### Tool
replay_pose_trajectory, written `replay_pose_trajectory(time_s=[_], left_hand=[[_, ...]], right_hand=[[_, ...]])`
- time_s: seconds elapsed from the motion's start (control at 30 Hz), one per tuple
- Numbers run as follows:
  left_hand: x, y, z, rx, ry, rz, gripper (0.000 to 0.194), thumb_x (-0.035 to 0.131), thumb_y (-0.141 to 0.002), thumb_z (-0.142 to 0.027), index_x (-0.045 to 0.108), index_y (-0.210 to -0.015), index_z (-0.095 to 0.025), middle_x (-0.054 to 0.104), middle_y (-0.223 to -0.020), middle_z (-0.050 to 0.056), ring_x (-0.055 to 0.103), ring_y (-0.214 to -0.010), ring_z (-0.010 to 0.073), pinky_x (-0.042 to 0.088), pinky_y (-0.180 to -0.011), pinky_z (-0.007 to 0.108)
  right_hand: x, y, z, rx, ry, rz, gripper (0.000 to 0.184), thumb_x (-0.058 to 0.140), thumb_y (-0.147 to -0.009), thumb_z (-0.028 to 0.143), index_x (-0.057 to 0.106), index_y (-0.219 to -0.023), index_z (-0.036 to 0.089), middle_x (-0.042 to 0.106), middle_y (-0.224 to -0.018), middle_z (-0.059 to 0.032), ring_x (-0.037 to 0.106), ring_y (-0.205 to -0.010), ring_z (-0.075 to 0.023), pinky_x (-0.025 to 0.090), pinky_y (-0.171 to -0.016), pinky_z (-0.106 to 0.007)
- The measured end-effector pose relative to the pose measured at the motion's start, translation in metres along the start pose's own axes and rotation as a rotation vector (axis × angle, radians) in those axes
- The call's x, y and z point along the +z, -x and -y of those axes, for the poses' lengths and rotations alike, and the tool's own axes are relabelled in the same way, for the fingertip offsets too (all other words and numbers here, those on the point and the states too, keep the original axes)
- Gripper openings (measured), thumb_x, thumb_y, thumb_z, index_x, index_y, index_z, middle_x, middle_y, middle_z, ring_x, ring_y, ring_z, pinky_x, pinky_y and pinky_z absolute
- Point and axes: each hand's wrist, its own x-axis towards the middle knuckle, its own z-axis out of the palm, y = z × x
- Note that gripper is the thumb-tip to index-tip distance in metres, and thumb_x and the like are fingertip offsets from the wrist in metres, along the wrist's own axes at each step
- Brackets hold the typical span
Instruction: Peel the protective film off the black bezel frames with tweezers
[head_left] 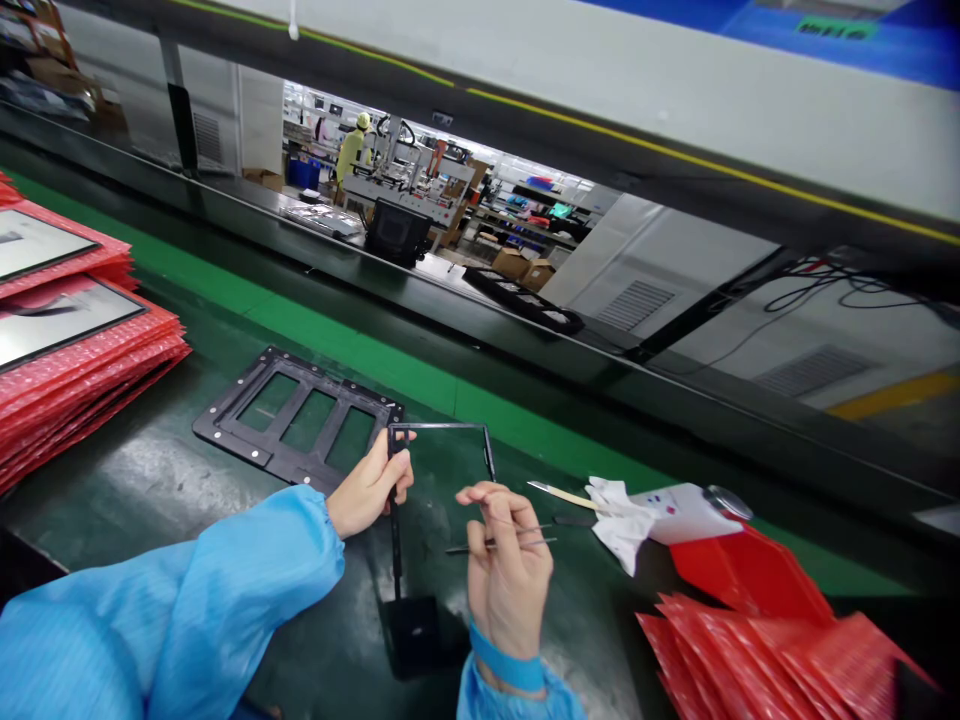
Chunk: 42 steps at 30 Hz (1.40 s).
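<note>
My left hand is closed on the left side of a thin black rectangular frame, holding it tilted over the dark green bench. My right hand is closed on metal tweezers, whose tips point left toward the frame. Both arms wear light blue sleeves. A black plate sits under the frame's near end.
A black fixture tray with three windows lies to the left. Stacks of red bubble bags with panels are at far left; red bags at right. A white cloth, a white bottle and a stick tool lie nearby. A distant person works beyond the green belt.
</note>
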Motion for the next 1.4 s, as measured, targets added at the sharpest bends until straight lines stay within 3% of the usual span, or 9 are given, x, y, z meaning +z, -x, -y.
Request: replay_pose_trajectory(time_s=[0.2, 0.4, 0.6, 0.73, 0.87, 1.03, 1.13, 1.3, 1.4], left_hand=[[0.000, 0.000, 0.003, -0.044, 0.067, 0.032, 0.047, 0.034, -0.096, -0.054, 0.031, -0.134, -0.026, 0.041, -0.074, -0.004, 0.045, -0.057, 0.0080, 0.029, -0.041, 0.012], [0.004, 0.001, 0.006, -0.066, 0.130, 0.097, 0.052, 0.036, -0.094, -0.056, 0.029, -0.136, -0.026, 0.041, -0.074, -0.004, 0.044, -0.053, 0.0073, 0.025, -0.036, 0.012], [0.006, 0.002, -0.001, -0.090, 0.196, 0.084, 0.056, 0.037, -0.093, -0.059, 0.033, -0.136, -0.023, 0.042, -0.073, -0.004, 0.045, -0.052, 0.0077, 0.023, -0.034, 0.011], [0.004, 0.001, -0.005, -0.089, 0.215, 0.062, 0.057, 0.037, -0.093, -0.060, 0.037, -0.135, -0.021, 0.043, -0.070, -0.003, 0.044, -0.052, 0.0078, 0.024, -0.034, 0.011], [0.004, 0.001, -0.005, -0.104, 0.194, 0.047, 0.058, 0.037, -0.092, -0.061, 0.040, -0.134, -0.020, 0.044, -0.070, -0.003, 0.043, -0.052, 0.0079, 0.025, -0.034, 0.012], [0.003, 0.000, -0.003, -0.108, 0.174, 0.040, 0.057, 0.038, -0.093, -0.059, 0.041, -0.134, -0.020, 0.046, -0.071, -0.002, 0.037, -0.051, 0.0066, 0.025, -0.038, 0.013], [0.002, 0.001, -0.003, -0.113, 0.156, 0.071, 0.056, 0.038, -0.094, -0.056, 0.040, -0.137, -0.020, 0.046, -0.072, -0.002, 0.037, -0.054, 0.0068, 0.026, -0.042, 0.015], [0.003, 0.004, -0.003, -0.048, 0.098, 0.215, 0.075, 0.063, -0.086, -0.029, 0.020, -0.147, -0.025, 0.049, -0.085, 0.000, 0.045, -0.072, 0.0092, 0.037, -0.061, 0.018], [0.004, 0.005, -0.001, -0.015, 0.043, 0.260, 0.077, 0.058, -0.087, -0.021, 0.014, -0.148, -0.027, 0.050, -0.094, 0.002, 0.048, -0.081, 0.0112, 0.039, -0.064, 0.019]], right_hand=[[-0.011, -0.010, 0.011, -0.077, -0.044, -0.191, 0.019, 0.074, -0.079, 0.033, 0.061, -0.080, 0.018, 0.059, -0.089, -0.0038, 0.057, -0.080, -0.0144, 0.021, -0.037, -0.014], [-0.028, -0.023, 0.023, -0.174, -0.084, -0.307, 0.019, 0.075, -0.076, 0.030, 0.061, -0.080, 0.018, 0.059, -0.091, -0.0042, 0.058, -0.086, -0.0147, 0.021, -0.037, -0.013], [-0.016, -0.013, 0.004, 0.056, 0.015, -0.092, 0.023, 0.069, -0.082, 0.037, 0.054, -0.082, 0.019, 0.053, -0.081, -0.0009, 0.046, -0.063, -0.0096, 0.020, -0.039, -0.015], [-0.007, -0.002, -0.007, 0.155, 0.249, 0.106, 0.025, 0.062, -0.089, 0.041, 0.049, -0.082, 0.020, 0.044, -0.069, 0.0037, 0.037, -0.056, -0.0093, 0.024, -0.044, -0.018], [-0.005, 0.003, -0.011, 0.076, 0.515, 0.247, 0.021, 0.060, -0.090, 0.039, 0.051, -0.089, 0.021, 0.041, -0.066, 0.0061, 0.039, -0.058, -0.0108, 0.033, -0.053, -0.021], [-0.004, 0.005, -0.006, -0.032, 0.796, 0.416, 0.020, 0.061, -0.089, 0.037, 0.062, -0.102, 0.021, 0.044, -0.063, 0.0057, 0.042, -0.056, -0.0117, 0.032, -0.052, -0.022], [-0.005, 0.005, -0.001, -0.071, 0.833, 0.440, 0.020, 0.055, -0.093, 0.037, 0.067, -0.087, 0.021, 0.055, -0.072, 0.0011, 0.048, -0.060, -0.0129, 0.034, -0.054, -0.023], [-0.006, 0.001, 0.001, -0.099, 0.723, 0.331, 0.025, 0.056, -0.092, 0.038, 0.064, -0.078, 0.019, 0.055, -0.072, 0.0004, 0.048, -0.062, -0.0138, 0.036, -0.056, -0.023], [-0.004, 0.003, -0.001, -0.075, 0.651, 0.300, 0.024, 0.055, -0.093, 0.037, 0.062, -0.079, 0.019, 0.058, -0.073, 0.0001, 0.050, -0.064, -0.0140, 0.038, -0.058, -0.023]])
